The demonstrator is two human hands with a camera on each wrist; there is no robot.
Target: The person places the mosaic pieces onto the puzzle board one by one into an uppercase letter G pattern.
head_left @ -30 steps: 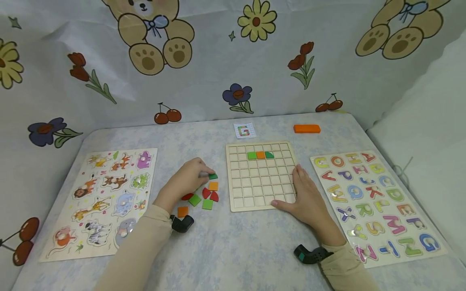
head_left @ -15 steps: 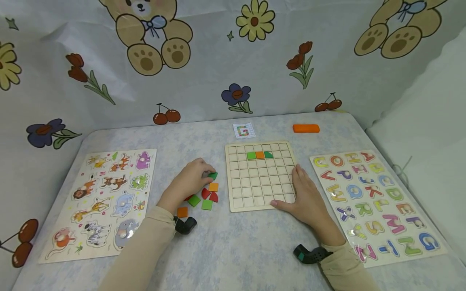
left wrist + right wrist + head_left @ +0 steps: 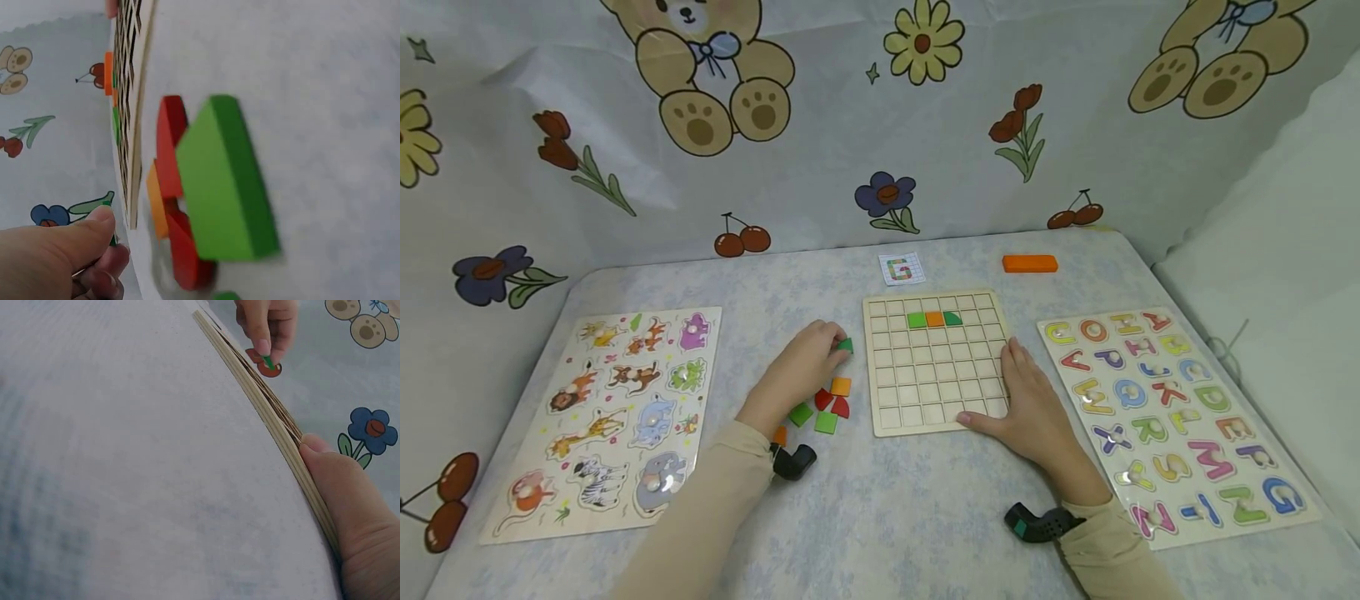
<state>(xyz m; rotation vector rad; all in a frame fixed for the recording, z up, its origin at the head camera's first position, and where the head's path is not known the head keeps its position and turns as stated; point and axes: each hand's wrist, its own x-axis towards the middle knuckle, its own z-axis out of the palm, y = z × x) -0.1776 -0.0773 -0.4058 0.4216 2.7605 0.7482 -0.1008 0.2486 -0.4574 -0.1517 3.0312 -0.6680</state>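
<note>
From the head camera, a pale mottled tabletop [image 3: 880, 508] stands before a curtain [image 3: 820, 133] printed with bears, flowers and cherries. An animal puzzle [image 3: 617, 408] lies at the left, an alphabet puzzle [image 3: 1172, 417] at the right, and a wooden grid board [image 3: 934, 362] in the middle, with green, orange and green tiles set in its second row. Behind it lie a small G card [image 3: 902, 269] and an orange block [image 3: 1030, 263]. The left hand [image 3: 797, 367] is raised just left of the board, pinching a green tile [image 3: 846, 345] at its fingertips, above loose tiles [image 3: 823, 407] in red, green and orange. The right hand [image 3: 1033, 408] lies flat with straight fingers on the board's near right corner.

The left wrist camera shows the left thumb [image 3: 69, 240] closed over a sliver of green tile [image 3: 113, 239], with a big green tile [image 3: 225, 181] and red ones blurred on the table nearby.

The right wrist camera shows the right thumb [image 3: 350, 506] pressed against the board's edge [image 3: 269, 412], and far off the left hand [image 3: 267, 322] pinching the green tile [image 3: 267, 361].
</note>
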